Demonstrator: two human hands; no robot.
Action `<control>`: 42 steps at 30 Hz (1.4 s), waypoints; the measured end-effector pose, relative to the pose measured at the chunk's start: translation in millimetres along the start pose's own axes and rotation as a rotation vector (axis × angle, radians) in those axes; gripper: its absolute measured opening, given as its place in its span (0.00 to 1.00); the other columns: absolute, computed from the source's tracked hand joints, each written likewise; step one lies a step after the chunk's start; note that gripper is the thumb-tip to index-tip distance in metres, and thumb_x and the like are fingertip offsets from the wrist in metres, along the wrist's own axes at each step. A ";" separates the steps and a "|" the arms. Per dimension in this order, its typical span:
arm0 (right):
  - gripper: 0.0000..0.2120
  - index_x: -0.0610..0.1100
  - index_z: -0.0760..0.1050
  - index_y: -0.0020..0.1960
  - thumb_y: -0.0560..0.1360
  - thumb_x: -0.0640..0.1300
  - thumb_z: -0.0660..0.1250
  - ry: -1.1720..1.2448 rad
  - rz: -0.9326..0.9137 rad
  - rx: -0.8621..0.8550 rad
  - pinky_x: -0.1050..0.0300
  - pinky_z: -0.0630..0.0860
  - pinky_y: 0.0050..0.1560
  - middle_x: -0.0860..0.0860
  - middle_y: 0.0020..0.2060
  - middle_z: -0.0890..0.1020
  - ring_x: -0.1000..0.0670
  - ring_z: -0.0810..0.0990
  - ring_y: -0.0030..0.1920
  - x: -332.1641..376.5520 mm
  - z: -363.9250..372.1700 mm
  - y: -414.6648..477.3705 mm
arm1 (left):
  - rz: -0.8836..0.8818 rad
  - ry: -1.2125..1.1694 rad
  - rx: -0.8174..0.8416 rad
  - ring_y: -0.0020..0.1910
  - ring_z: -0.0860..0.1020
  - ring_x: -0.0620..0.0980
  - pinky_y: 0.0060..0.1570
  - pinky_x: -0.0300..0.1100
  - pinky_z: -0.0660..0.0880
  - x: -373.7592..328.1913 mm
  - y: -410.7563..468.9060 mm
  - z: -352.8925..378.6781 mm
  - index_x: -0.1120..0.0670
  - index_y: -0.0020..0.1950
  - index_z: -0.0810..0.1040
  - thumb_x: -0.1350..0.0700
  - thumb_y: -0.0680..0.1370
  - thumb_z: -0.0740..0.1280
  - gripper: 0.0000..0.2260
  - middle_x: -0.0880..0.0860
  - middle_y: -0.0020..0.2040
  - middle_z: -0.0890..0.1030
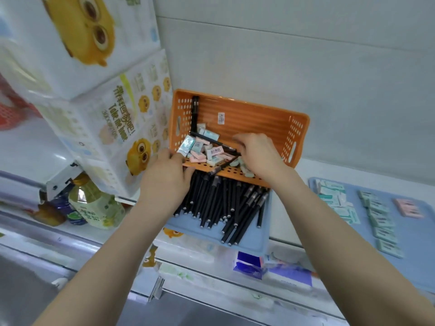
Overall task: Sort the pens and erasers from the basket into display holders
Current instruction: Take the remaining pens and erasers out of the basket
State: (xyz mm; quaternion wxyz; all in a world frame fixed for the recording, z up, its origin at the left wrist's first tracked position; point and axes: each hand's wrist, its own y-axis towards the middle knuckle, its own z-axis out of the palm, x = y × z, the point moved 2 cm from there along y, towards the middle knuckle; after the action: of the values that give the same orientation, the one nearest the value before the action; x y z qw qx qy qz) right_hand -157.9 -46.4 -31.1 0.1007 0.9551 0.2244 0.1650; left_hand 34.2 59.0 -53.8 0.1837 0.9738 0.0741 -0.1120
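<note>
Two bare forearms reach up and forward toward the orange basket [247, 114]. Below them, nearest the viewer, a metal rail [155, 288] runs along the front of a shelf of wrapped goods, all blurred.

Just in front of the basket lies a blue tray [247, 243]. It carries a loose heap of black pens [219, 203], their far ends tucked under the basket's near rim.

Left hand [164, 175]: at the basket's near-left corner, fingers curled round the rim, gripping it. A teal wrapped eraser [186, 144] lies just beyond the thumb.

Right hand [257, 154]: inside the basket toward its right side, fingers curled down over the contents. The fingertips are blurred, so what it holds, if anything, cannot be told.

The basket is tipped with its open side toward the viewer and its floor sloping up toward the wall. A mix of pink, teal and white erasers [207, 149] is gathered in its lower left part. A few pens lie among them, and one pen [195, 111] stands along the left wall.

Right of the basket, well apart, a second blue tray [414, 243] holds sorted erasers [381, 222] in rows, with a pink group [408, 208] at its far right.

Left of the basket: stacked tissue packs [113, 128] printed with yellow cartoon birds. Below them lies a pale drink bottle [94, 203].

Behind the basket: a plain pale panelled wall [306, 67] above a white ledge [329, 168].
</note>
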 end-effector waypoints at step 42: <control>0.17 0.40 0.78 0.55 0.68 0.29 0.68 -0.382 0.037 -0.070 0.54 0.65 0.36 0.45 0.46 0.79 0.44 0.75 0.48 -4.1 -4.8 -21.0 | -0.258 -0.361 0.028 0.53 0.80 0.59 0.47 0.46 0.74 -57.7 147.6 68.2 0.60 0.61 0.73 0.58 0.77 0.69 0.15 0.58 0.53 0.80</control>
State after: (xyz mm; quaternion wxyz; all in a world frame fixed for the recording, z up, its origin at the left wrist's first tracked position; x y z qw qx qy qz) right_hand -171.4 -29.2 -33.4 0.1716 0.9690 0.1777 -0.0100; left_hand -7.2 -108.5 -51.3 0.1646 0.9228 0.1622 -0.3081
